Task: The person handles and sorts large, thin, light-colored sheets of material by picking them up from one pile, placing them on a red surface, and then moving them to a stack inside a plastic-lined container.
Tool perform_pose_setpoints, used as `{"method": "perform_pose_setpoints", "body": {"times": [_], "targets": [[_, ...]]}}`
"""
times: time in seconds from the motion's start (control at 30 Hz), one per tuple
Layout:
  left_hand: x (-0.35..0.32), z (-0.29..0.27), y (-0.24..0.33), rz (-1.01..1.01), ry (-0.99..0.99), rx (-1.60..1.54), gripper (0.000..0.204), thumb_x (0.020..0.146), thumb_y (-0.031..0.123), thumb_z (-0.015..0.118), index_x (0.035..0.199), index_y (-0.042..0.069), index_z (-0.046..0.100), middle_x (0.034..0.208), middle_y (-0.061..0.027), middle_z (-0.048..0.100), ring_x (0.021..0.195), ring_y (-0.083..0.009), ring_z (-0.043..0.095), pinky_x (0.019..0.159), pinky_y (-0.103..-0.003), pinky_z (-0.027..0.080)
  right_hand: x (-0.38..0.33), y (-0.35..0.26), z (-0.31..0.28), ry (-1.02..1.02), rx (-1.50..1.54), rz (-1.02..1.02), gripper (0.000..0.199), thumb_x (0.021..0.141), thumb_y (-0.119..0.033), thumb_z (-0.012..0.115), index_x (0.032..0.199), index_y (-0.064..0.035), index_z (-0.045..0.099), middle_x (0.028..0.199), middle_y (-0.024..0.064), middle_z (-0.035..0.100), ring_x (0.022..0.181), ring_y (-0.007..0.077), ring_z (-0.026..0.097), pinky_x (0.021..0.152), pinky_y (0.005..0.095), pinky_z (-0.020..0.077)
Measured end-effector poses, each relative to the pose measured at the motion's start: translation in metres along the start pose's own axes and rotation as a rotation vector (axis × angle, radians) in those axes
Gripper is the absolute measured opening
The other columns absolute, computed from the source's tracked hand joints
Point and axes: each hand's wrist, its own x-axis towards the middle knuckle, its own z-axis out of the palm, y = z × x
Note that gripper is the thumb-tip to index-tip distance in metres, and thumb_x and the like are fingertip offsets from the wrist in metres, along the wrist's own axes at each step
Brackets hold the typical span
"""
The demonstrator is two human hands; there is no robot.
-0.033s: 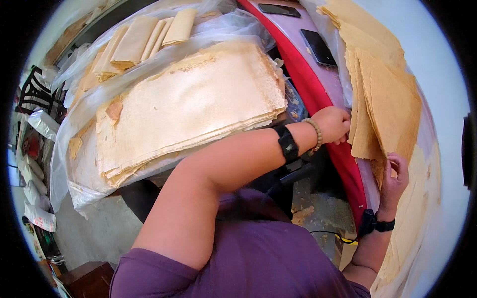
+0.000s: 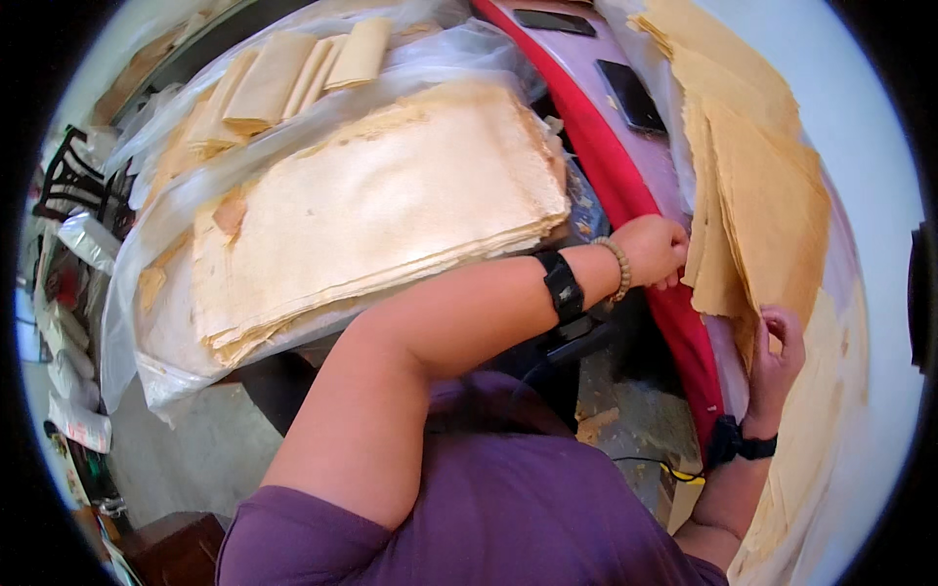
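The tan sheets point(image 2: 777, 200) are lying on the right side of the scene, on a long surface edged in red cloth point(image 2: 611, 161). They are looking thin, dry and matte, an even yellowish brown, with a broad flap overlapping a narrower one on its left. Their left and near edges are running ragged, and the near end is tapering toward the right hand point(image 2: 782, 366), which is pinching that edge between thumb and fingers. The left hand point(image 2: 653, 249) is curling beside the left edge, fingers bent inward; whether it is gripping the paper I cannot tell.

More tan material is showing beyond the sheets at the far right. Two dark phones are lying to the far left of them, the nearer phone point(image 2: 631, 96) close to the flap and the farther phone point(image 2: 554, 21) near the top. A pale stack point(image 2: 381, 195) is filling the left, its right edge standing apart from the red cloth, and the left forearm point(image 2: 469, 303) is spanning the gap between, leaving little room there.
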Motion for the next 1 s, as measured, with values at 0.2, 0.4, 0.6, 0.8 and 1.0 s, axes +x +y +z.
{"method": "perform_pose_setpoints", "body": {"times": [0.2, 0.4, 0.6, 0.8, 1.0], "targets": [[-0.044, -0.035, -0.018, -0.072, -0.029, -0.021, 0.026, 0.101, 0.023, 0.058, 0.109, 0.001, 0.069, 0.084, -0.0093, 0.075, 0.071, -0.0157, 0.073, 0.058, -0.029, 0.058, -0.004, 0.071, -0.012, 0.120, 0.199, 0.069, 0.008, 0.099, -0.002, 0.062, 0.104, 0.0029, 0.065, 0.114, 0.0124, 0.068, 0.106, 0.0197, 0.064, 0.096, 0.0314, 0.0495], [-0.163, -0.106, -0.020, -0.063, 0.041, 0.078, 0.024, 0.100, 0.022, 0.060, 0.109, 0.002, 0.070, 0.084, -0.0061, 0.075, 0.072, -0.0126, 0.070, 0.065, -0.027, 0.056, 0.007, 0.062, 0.000, 0.079, -0.262, -0.038, 0.025, 0.104, -0.009, 0.057, 0.122, 0.0054, 0.064, 0.124, 0.0158, 0.068, 0.114, 0.0255, 0.064, 0.099, 0.0359, 0.0499], [-0.282, -0.133, -0.065, -0.034, 0.373, 0.079, 0.022, 0.098, 0.020, 0.062, 0.108, 0.002, 0.071, 0.088, -0.0084, 0.076, 0.080, -0.0144, 0.074, 0.073, -0.029, 0.058, 0.023, 0.080, -0.022, 0.316, -0.553, -0.051, 0.029, 0.103, -0.012, 0.058, 0.126, 0.0037, 0.066, 0.125, 0.0154, 0.070, 0.110, 0.0275, 0.068, 0.096, 0.0331, 0.0518], [-0.376, -0.176, -0.059, -0.029, 0.838, 0.185, 0.022, 0.100, 0.012, 0.057, 0.111, -0.001, 0.070, 0.089, -0.0106, 0.074, 0.078, -0.0147, 0.072, 0.072, -0.028, 0.057, 0.034, -0.055, -0.038, 0.826, -0.217, -0.135, 0.030, 0.099, -0.026, 0.068, 0.113, -0.0006, 0.075, 0.103, 0.0058, 0.078, 0.085, 0.0110, 0.074, 0.075, 0.0251, 0.0604], [-0.429, -0.173, -0.065, -0.086, 1.065, 0.053, 0.028, 0.106, 0.023, 0.054, 0.119, 0.002, 0.068, 0.097, -0.0074, 0.075, 0.084, -0.0109, 0.069, 0.070, -0.023, 0.055, 0.059, -0.213, 0.108, 0.464, 0.141, -0.768, 0.021, 0.095, -0.010, 0.066, 0.113, -0.0011, 0.073, 0.111, 0.0127, 0.075, 0.097, 0.0229, 0.073, 0.086, 0.0338, 0.0580]]}}
